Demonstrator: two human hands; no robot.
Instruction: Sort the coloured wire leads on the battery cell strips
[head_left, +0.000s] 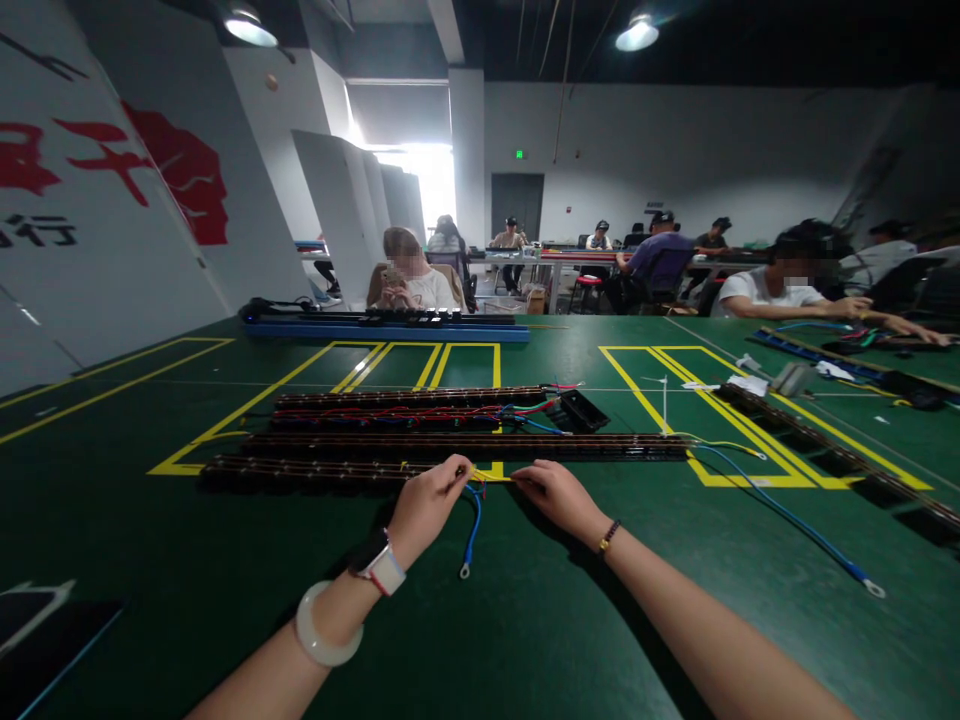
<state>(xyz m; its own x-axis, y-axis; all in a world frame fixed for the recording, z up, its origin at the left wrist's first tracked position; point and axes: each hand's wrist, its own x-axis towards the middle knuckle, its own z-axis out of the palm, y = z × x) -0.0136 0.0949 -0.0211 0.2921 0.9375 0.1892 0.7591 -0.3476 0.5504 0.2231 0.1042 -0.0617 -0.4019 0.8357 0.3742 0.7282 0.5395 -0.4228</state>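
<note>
My left hand [431,505] is closed in a pinch at the right end of the nearest long black strip [300,475], on a thin yellow wire [491,478]. To its right, my right hand [559,497] pinches the other end of that wire, its fingertips low over the table. A short blue cable [473,530] with a ring terminal hangs out below my left fingers and lies on the green surface. Just beyond both hands runs a longer black strip [465,446], with a yellow wire and a long blue cable [780,510] at its right end.
Further back lie two shorter black strips with red and blue wires, beside a small black box [583,410]. A blue rail [390,332] crosses the far edge. At right are another black strip [832,450] and a seated person [780,285] handling wires. Yellow tape marks the green table [570,630].
</note>
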